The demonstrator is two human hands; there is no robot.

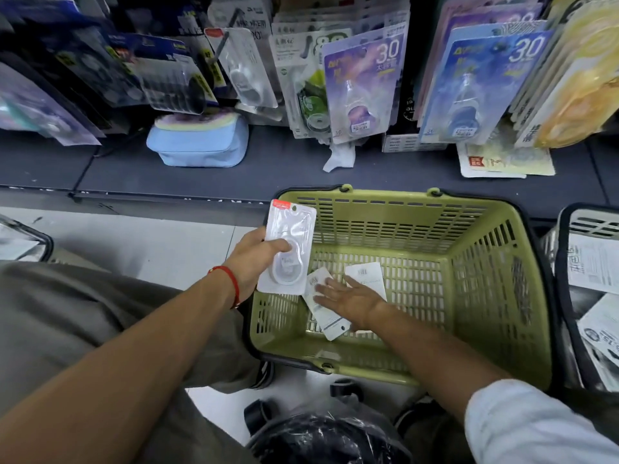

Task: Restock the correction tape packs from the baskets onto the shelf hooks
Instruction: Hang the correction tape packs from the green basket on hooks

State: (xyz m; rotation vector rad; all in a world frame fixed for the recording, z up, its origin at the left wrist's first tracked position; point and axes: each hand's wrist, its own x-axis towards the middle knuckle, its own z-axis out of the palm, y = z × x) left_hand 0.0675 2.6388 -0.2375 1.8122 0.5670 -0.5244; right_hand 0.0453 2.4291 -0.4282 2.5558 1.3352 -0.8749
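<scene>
- Left hand [254, 259] grips one correction tape pack [288, 247], fingers curled round it, above the basket's nine-o'clock rim.
- Right hand [350, 298], fingers spread flat, rests on two packs [323, 304] on the green basket [482, 279] floor.
- Their long axes run twelve to six; the shelf hooks [221, 45] lie at twelve o'clock, left hand nearer.

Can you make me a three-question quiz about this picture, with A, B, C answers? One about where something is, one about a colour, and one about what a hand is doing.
1. Where do the loose white packs lie?
A. in the green basket
B. on the blue pouch
C. on the floor tiles

2. What colour is the wrist band?
A. yellow
B. red
C. black

3. What is the left hand doing?
A. hanging free
B. gripping a pack
C. pulling the basket rim

Answers: 1 A, the packs lie on the floor of the basket under the right hand. 2 B, a red string circles the left wrist. 3 B, its thumb lies over a clear-fronted pack.
</scene>
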